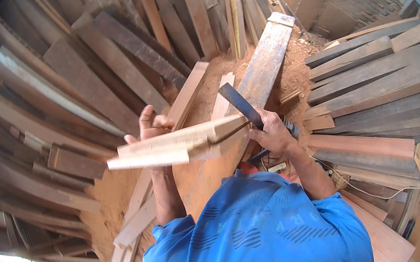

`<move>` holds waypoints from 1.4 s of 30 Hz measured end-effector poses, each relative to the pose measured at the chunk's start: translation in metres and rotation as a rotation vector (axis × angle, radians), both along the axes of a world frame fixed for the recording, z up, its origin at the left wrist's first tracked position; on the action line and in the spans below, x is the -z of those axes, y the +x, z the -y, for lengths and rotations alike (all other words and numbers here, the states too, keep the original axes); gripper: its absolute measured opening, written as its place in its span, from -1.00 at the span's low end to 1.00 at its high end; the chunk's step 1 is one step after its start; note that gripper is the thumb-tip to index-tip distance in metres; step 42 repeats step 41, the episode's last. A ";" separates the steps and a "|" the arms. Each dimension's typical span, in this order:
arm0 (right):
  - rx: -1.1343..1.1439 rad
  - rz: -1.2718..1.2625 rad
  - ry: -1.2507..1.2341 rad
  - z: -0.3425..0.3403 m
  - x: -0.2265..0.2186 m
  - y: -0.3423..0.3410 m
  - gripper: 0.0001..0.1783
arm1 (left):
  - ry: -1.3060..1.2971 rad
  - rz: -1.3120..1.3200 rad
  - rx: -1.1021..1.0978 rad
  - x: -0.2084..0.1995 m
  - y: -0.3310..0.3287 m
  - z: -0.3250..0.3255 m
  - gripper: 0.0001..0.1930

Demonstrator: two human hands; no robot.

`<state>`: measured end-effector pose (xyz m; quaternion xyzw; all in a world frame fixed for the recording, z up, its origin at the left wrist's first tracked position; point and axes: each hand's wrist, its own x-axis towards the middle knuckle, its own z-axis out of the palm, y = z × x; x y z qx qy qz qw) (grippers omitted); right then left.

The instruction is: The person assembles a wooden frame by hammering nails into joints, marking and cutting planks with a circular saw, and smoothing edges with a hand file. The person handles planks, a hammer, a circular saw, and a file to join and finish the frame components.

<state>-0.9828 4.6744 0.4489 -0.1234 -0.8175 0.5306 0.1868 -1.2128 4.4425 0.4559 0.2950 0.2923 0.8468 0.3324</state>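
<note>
Pale, freshly cut wooden boards point(169, 142), stacked together and slightly blurred, are held up crosswise before my chest. My left hand point(152, 124) carries them at their left part; its partly curled fingers show beyond the far edge, and the palm is hidden. At the boards' right end, my right hand point(274, 136) is closed around a dark, flat metal strip point(238, 103) like a carpenter's square. The strip's upper end points away to the left. Whether the dark edge below that hand belongs to it, I cannot tell.
A long, worn plank point(267, 60) slopes away ahead over sawdust point(221, 58). Tall boards point(130, 51) lean at the left and back. Stacked timber point(373, 78) lies at the right, with a pale cable point(358, 185) below. Loose offcuts point(139, 214) lie at lower left.
</note>
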 end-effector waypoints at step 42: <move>-0.056 0.921 0.117 0.053 0.083 0.167 -0.71 | -1.424 0.259 0.493 0.209 0.169 0.227 0.00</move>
